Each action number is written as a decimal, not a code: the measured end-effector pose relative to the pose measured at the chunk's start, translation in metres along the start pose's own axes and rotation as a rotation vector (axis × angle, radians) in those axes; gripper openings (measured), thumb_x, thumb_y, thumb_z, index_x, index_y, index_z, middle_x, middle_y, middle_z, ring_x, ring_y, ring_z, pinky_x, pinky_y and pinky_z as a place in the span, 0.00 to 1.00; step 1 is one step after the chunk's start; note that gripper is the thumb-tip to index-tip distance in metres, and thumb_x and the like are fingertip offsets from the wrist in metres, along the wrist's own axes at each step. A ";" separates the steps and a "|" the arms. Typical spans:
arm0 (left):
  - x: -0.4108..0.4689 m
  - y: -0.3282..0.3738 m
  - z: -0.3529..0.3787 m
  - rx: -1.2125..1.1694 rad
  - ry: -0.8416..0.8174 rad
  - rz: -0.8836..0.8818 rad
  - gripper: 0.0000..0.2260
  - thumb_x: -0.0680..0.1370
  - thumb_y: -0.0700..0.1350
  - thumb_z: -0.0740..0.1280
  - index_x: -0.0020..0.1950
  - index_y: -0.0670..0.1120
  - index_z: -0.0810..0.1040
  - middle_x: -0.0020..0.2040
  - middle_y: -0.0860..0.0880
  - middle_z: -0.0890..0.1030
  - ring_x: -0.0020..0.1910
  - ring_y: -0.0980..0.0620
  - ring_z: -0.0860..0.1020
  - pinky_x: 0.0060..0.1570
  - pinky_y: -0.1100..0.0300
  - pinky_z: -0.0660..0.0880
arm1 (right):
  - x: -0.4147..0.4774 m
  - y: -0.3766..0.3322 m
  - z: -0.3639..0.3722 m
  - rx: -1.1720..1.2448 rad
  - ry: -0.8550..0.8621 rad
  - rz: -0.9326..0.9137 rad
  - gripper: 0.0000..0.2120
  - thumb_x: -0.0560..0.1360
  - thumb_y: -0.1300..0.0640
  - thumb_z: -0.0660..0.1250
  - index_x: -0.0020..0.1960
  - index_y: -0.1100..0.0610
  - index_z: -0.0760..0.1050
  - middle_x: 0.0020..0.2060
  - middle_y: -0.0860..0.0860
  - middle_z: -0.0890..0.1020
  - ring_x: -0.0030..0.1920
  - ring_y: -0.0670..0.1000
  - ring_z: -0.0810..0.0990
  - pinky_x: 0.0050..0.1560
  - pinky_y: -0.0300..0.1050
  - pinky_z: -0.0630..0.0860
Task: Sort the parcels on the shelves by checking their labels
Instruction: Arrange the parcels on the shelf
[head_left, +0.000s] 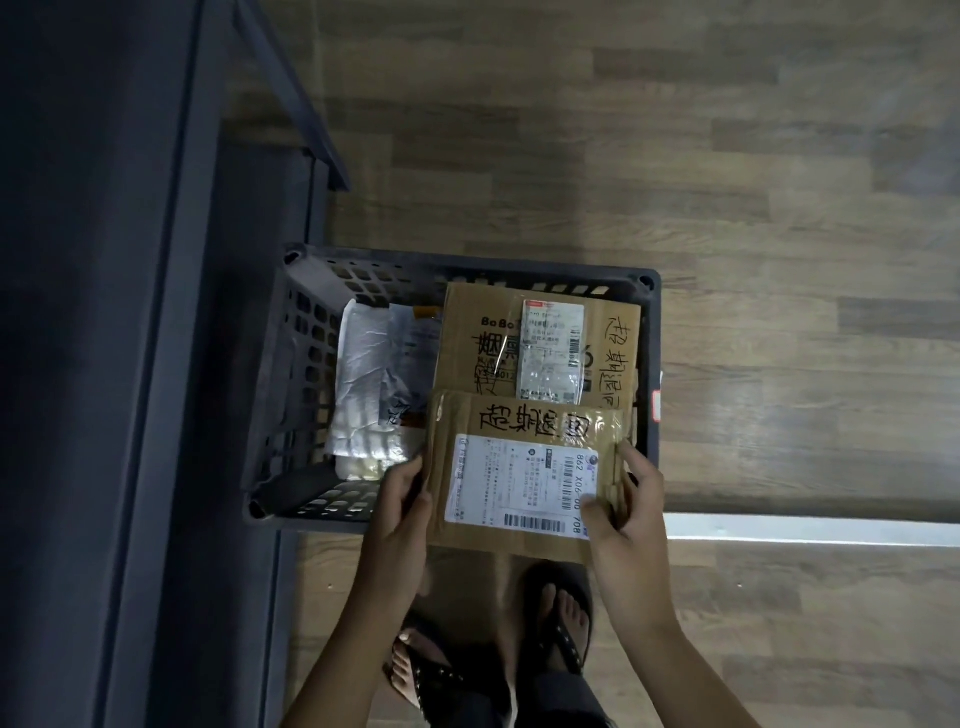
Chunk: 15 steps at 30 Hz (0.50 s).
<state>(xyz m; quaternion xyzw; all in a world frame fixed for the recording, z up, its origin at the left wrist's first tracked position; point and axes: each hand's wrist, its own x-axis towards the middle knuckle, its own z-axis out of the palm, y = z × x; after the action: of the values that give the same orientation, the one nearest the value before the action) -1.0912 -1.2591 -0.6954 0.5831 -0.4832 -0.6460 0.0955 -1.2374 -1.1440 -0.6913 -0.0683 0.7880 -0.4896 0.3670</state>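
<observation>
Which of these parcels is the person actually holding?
The smaller flat brown cardboard parcel, gripped at its edges by the left hand and right hand. The larger brown cardboard box and white plastic bag lie in the dark plastic crate.

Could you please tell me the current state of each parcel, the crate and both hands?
small parcel: held above the crate, label up
large box: flat in the crate, label up
white mailers: lying in the crate, left of the large box
crate: on the floor, partly filled
left hand: grips the small parcel's left edge
right hand: grips its right edge
</observation>
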 end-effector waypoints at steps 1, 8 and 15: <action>0.002 0.006 -0.004 -0.006 0.025 0.024 0.12 0.82 0.40 0.57 0.59 0.55 0.72 0.56 0.56 0.76 0.57 0.58 0.75 0.52 0.62 0.71 | 0.000 -0.004 0.007 0.014 -0.019 -0.007 0.28 0.75 0.68 0.64 0.65 0.41 0.63 0.62 0.47 0.75 0.60 0.40 0.75 0.60 0.38 0.75; 0.023 0.014 -0.067 -0.053 0.305 0.047 0.12 0.81 0.42 0.58 0.55 0.59 0.75 0.55 0.53 0.79 0.54 0.52 0.78 0.51 0.54 0.74 | -0.009 -0.017 0.079 0.075 -0.267 -0.052 0.31 0.75 0.65 0.66 0.68 0.39 0.60 0.63 0.36 0.70 0.66 0.36 0.68 0.69 0.44 0.68; 0.042 -0.007 -0.113 0.079 0.505 0.033 0.12 0.82 0.44 0.57 0.62 0.57 0.72 0.56 0.55 0.76 0.54 0.53 0.76 0.42 0.63 0.70 | -0.017 -0.005 0.136 -0.002 -0.329 -0.122 0.33 0.72 0.65 0.62 0.64 0.32 0.60 0.63 0.36 0.68 0.68 0.43 0.66 0.68 0.48 0.68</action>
<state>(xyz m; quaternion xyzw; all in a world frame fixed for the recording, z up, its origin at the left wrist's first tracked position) -1.0057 -1.3424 -0.7116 0.7212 -0.4782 -0.4592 0.2008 -1.1386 -1.2363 -0.7128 -0.1956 0.7122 -0.4922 0.4607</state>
